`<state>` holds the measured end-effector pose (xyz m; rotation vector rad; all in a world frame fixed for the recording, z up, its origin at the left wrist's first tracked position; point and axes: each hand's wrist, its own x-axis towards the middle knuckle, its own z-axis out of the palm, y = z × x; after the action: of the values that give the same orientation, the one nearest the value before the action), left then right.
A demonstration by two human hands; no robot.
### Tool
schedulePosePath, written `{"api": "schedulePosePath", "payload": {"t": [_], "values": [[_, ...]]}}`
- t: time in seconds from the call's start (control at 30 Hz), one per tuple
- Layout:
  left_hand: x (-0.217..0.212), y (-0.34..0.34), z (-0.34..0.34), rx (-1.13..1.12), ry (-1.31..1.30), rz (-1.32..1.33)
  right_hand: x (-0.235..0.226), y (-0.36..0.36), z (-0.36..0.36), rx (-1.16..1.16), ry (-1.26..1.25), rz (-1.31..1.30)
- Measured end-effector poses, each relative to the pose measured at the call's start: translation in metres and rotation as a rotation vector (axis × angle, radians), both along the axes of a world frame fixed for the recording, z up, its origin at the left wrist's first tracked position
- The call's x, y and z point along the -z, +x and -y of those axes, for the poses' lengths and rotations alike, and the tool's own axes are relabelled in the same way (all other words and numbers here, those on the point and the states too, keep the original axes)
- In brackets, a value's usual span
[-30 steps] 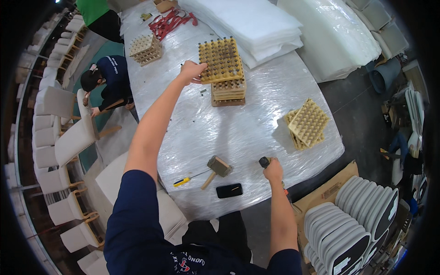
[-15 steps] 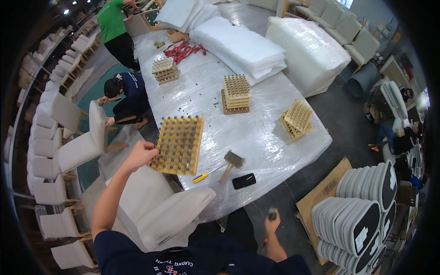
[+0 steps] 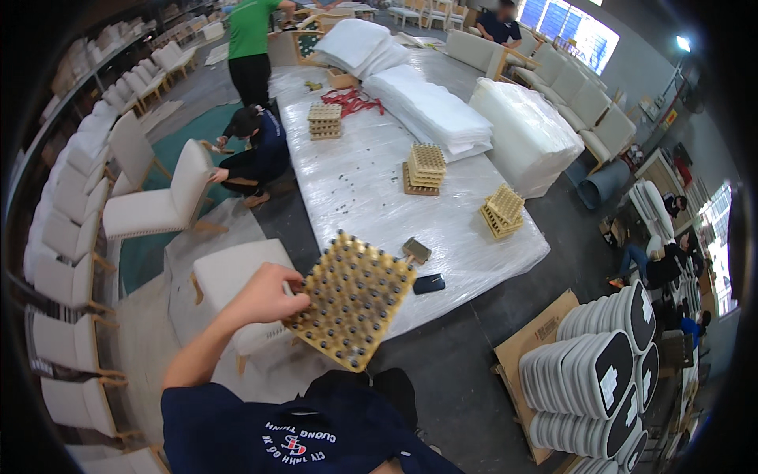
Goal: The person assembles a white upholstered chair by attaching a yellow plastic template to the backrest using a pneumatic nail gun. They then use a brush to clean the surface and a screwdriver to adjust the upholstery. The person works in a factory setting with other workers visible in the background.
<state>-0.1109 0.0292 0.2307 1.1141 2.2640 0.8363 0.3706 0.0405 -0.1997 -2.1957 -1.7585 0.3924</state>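
Fingers of the left hand (image 3: pixel 264 296) are clamping the left edge of a square wooden peg tray (image 3: pixel 352 300), which is studded with rows of dark round caps. The tray is hanging tilted in the air, off the table, just in front of the near end of the plastic-wrapped table (image 3: pixel 371 197) and above a white upholstered chair (image 3: pixel 233 272). The right hand is not showing anywhere, so nothing can be said of its grip.

A mallet (image 3: pixel 414 251) is lying at the table's near edge, just beyond the tray's upper corner, with a black phone (image 3: pixel 428 284) beside it. Further along the table, stacks of similar trays are sitting: one in the middle (image 3: pixel 425 167), one near the right edge (image 3: pixel 502 210) and one toward the far end (image 3: pixel 324 122). A person in dark clothes (image 3: pixel 257 154) is crouching by a chair to the left of the table, and another in a green shirt (image 3: pixel 250 43) is standing beyond.
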Motion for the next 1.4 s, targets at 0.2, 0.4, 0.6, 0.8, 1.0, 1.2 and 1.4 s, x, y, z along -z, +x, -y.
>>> {"api": "schedulePosePath", "payload": {"t": [0.2,0.4,0.6,0.8,1.0,1.2,1.4], "values": [[0.072,0.121,0.062,0.114,0.14,-0.005,-0.016,0.021,-0.036,0.209,-0.076,-1.015],[0.15,0.247,0.154,0.227,0.082,-0.084,-0.106,0.027,-0.045,0.065,-0.268,-1.277],[0.163,0.322,0.243,0.407,-0.049,0.032,-0.186,0.035,-0.003,-0.245,-0.575,-1.218],[0.161,0.329,0.301,0.381,-0.076,0.104,-0.214,0.002,0.061,-0.436,-0.773,-1.197],[0.156,0.29,0.373,0.29,-0.022,0.106,-0.236,-0.054,0.127,-0.51,-0.861,-1.23],[0.167,0.22,0.481,0.229,0.059,0.256,-0.248,-0.144,0.219,-0.64,-0.966,-1.225],[0.19,0.156,0.593,0.204,0.145,0.69,-0.25,-0.23,0.305,-0.802,-1.121,-1.237]]}}
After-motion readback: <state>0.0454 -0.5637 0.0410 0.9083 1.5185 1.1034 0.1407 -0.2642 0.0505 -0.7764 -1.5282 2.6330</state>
